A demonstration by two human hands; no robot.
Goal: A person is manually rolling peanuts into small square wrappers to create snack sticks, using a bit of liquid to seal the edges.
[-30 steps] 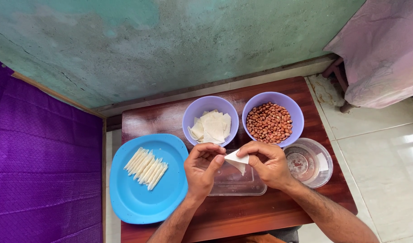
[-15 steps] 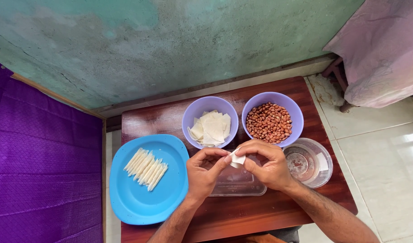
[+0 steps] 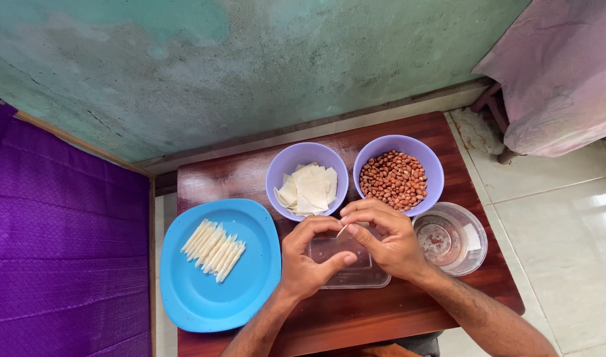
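At the counter [image 3: 250, 175], with the blue plate [image 3: 204, 304] at nine o'clock, we held both hands over the clear tub [image 3: 356, 274]. Left hand [image 3: 309, 261] and right hand [image 3: 389, 241] pinched the pale wrapper [image 3: 342, 231]; rolling it tightly seemed wise.

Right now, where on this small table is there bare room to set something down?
Bare wood at the back left of the table, behind the blue plate, and a strip along the near edge. Crowded between the purple bowls, clear container and glass bowl.
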